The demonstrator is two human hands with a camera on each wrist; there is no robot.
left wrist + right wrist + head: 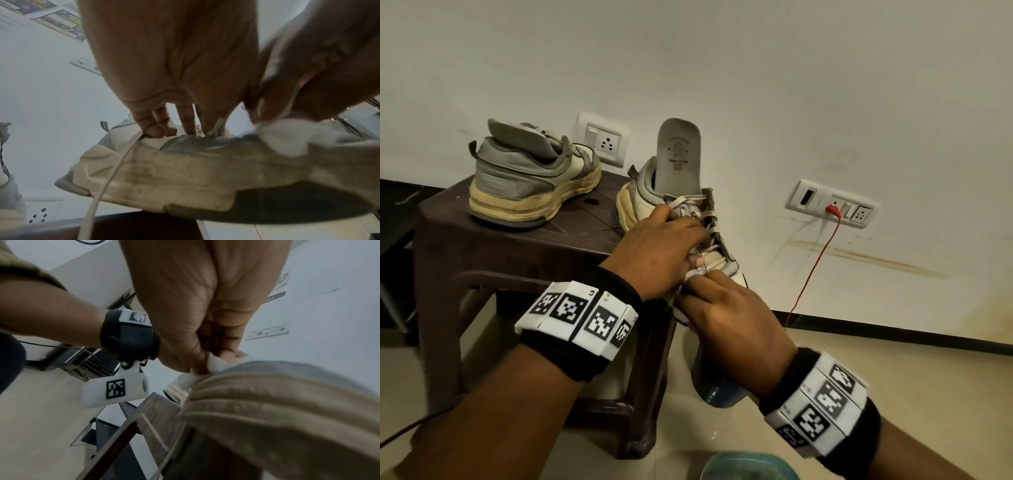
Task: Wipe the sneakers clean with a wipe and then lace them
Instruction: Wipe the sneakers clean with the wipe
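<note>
Two worn grey-and-cream sneakers are on a dark stool [517, 246]. One sneaker [534, 178] stands at the stool's back left. The other sneaker [640, 205] lies at the stool's right edge, toe toward me, with its insole [681, 154] sticking up. My left hand [681, 236] grips this shoe over its laces [710, 219]; a loose lace end [111, 178] hangs past the sole [185, 175]. My right hand [709, 277] pinches a white wipe [693, 274] against the toe. In the right wrist view the wipe [216, 365] is bunched between thumb and fingers on the toe [267, 402].
Wall sockets [604, 140] sit behind the stool, and another socket plate [828, 205] has a red cable [811, 267] hanging to the floor. A blue object [719, 394] lies on the floor under my right wrist. A teal bowl [750, 466] is at the bottom edge.
</note>
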